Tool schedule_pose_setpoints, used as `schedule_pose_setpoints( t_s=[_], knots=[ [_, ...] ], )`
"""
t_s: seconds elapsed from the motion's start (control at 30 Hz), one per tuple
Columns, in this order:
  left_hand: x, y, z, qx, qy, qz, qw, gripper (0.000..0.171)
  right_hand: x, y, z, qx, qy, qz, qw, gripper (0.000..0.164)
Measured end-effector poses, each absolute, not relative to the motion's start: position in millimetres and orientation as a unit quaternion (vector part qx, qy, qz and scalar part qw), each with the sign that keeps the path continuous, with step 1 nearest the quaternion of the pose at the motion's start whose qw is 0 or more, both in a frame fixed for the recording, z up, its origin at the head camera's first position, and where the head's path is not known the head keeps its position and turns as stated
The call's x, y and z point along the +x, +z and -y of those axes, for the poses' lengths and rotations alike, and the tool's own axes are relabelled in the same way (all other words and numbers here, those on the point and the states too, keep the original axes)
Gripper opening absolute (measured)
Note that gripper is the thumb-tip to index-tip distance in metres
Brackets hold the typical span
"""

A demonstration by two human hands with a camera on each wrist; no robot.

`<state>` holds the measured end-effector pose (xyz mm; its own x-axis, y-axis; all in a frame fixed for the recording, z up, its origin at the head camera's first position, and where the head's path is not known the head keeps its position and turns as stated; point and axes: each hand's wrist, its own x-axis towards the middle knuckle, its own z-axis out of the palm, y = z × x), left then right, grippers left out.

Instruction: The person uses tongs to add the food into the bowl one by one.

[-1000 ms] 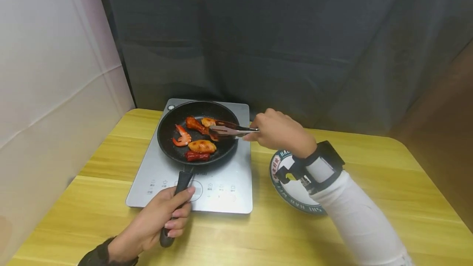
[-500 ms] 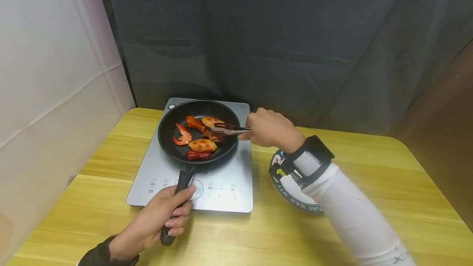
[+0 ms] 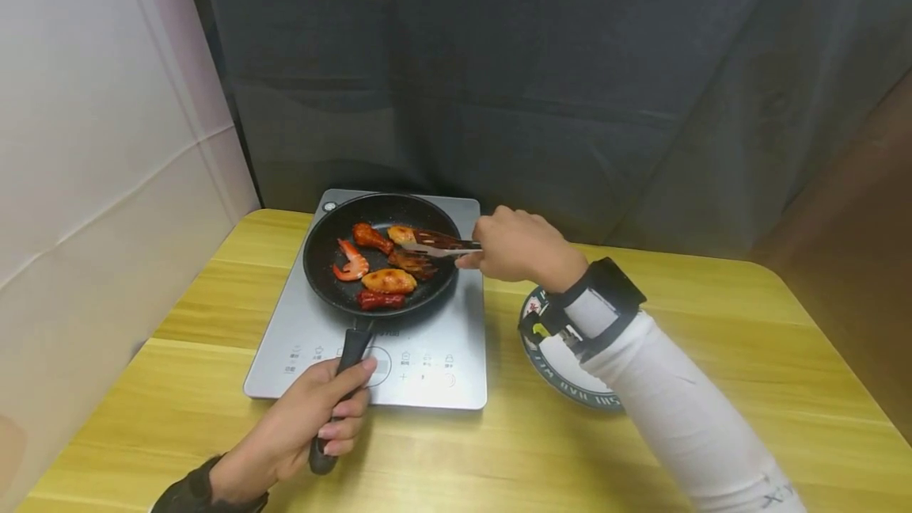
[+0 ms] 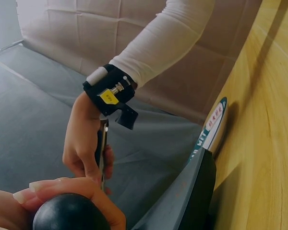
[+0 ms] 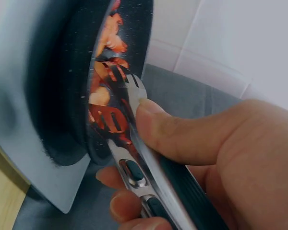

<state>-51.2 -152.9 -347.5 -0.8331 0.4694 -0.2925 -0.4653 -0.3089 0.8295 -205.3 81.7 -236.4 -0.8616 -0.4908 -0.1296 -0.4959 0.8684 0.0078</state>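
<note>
My left hand (image 3: pixel 317 410) grips the black handle (image 3: pixel 355 348) of a frying pan (image 3: pixel 324 283). The pan sits on a silver induction cooktop (image 3: pixel 449 331). My right hand (image 3: pixel 523 248) holds metal tongs (image 5: pixel 156 175), its thumb along one arm and fingers curled under the other. The slotted heads of the tongs stand apart, low over the right half of the pan. Around them lie a drumstick (image 3: pixel 370 236), a chicken wing piece (image 3: pixel 400 234) partly behind the tongs, another wing piece (image 3: pixel 389 282), a shrimp (image 3: pixel 351 261) and a dark red chunk (image 3: pixel 381 301).
A white plate with a green lettered rim (image 3: pixel 570 390) stands on the wooden table (image 3: pixel 513 450) right of the cooktop, partly hidden under my right forearm. A dark cloth (image 3: pixel 527 85) hangs behind the table, and a pale panel (image 3: pixel 107 141) borders the left side.
My right hand has moved left with the tongs, further over the pan. The drumstick has shifted slightly left. My left hand stays on the handle.
</note>
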Motion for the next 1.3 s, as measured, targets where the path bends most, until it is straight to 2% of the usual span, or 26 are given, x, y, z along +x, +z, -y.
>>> schedule_pose_setpoints(
  t_s=[0.17, 0.33, 0.6, 0.97, 1.13, 1.3],
  knots=[
    [-51, -347, 153, 0.001, 0.808, -0.513, 0.289, 0.036, -201, -229, -86, -0.253, 0.008, -0.966, 0.057, 0.04],
    [-52, -347, 153, 0.002, 0.809, -0.512, 0.289, 0.036, -195, -227, -97, -0.254, -0.017, -0.966, 0.045, 0.037],
    [-52, -347, 153, -0.002, 0.806, -0.515, 0.292, 0.036, -180, -246, -130, -0.273, -0.096, -0.957, -0.011, 0.039],
    [-52, -346, 150, 0.0, 0.806, -0.514, 0.293, 0.035, -148, -288, -213, -0.21, -0.138, -0.962, -0.104, 0.039],
    [-54, -347, 151, 0.01, 0.804, -0.516, 0.294, 0.035, -137, -313, -258, -0.208, -0.133, -0.963, -0.111, 0.047],
    [-53, -348, 153, 0.01, 0.804, -0.518, 0.293, 0.035, -131, -335, -294, -0.229, -0.136, -0.956, -0.122, 0.047]
  ],
)
